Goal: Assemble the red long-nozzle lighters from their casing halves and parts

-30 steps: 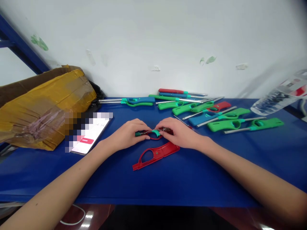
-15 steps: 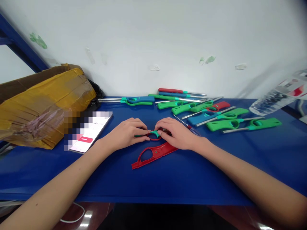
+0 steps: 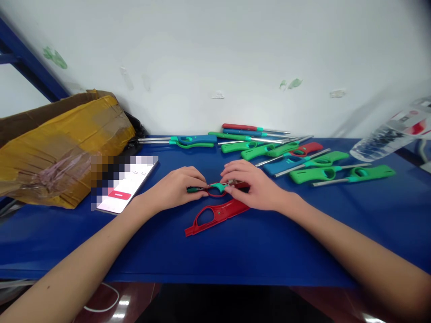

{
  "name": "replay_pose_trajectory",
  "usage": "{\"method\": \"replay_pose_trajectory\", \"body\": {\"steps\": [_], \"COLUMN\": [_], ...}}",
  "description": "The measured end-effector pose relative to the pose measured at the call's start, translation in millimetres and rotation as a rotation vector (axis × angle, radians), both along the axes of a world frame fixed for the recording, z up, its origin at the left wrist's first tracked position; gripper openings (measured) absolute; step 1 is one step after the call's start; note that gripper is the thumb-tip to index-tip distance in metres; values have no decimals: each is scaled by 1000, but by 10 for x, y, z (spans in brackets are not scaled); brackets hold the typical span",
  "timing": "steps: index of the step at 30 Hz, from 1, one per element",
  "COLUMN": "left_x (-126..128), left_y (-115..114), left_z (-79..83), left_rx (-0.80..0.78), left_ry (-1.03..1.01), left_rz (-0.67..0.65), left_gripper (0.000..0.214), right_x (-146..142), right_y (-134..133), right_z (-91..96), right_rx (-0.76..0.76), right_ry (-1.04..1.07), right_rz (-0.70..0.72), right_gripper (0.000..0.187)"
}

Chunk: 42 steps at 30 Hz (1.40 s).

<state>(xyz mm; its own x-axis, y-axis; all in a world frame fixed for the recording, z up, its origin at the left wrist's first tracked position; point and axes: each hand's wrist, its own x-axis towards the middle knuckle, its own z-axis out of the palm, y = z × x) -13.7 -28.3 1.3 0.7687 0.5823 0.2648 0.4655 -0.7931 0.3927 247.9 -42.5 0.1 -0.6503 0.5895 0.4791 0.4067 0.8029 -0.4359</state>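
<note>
Both hands grip an open lighter body (image 3: 217, 187) just behind the loose red cover (image 3: 217, 215).
The left hand (image 3: 175, 190) pinches its green front end and the right hand (image 3: 252, 186) its rear, fingers curled narrow. Since half a second ago the right fingers have shifted back, baring the dark rear end; the red cover lies unmoved on the bench (image 3: 303, 251). Finished lighters (image 3: 303, 161) lie farther behind it.
</note>
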Motion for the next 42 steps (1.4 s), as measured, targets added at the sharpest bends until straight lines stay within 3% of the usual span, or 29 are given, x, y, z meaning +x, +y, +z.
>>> {"method": "replay_pose_trajectory", "body": {"steps": [4, 9, 13, 17, 20, 25, 30, 36, 42], "left_x": [0, -8, -60, -154, -199, -184, -190, -212, -203], "left_y": [3, -6, -5, -11, -15, -17, -12, -5, -11], "left_z": [-10, -15, 48, 180, 253, 257, 241, 249, 249], "left_rx": [44, 79, 28, 1, -16, -74, -95, -83, -90], "left_ry": [45, 80, 85, 139, 165, 197, 210, 224, 247], "left_rz": [9, 18, 24, 78, 144, 107, 84, 92, 113], "left_gripper": [22, 22, 32, 35, 35, 23, 20, 18, 18], "right_x": [87, 59, 11, 69, 167, 262, 256, 229, 219], "right_y": [-139, -250, -279, -246, -166, -14, 54, 76, 89], "right_z": [51, 41, 65, 103, 121, 129, 121, 112, 93], "right_rx": [65, 117, 148, 56, -42, -216, -441, -180, -181], "right_ry": [-153, -320, -291, -138, -49, 51, 17, -186, -259], "right_rz": [119, 183, 199, 83, -137, -345, -252, -159, -87], "right_gripper": [32, 23, 23, 27, 28, 31, 41, 42, 45]}}
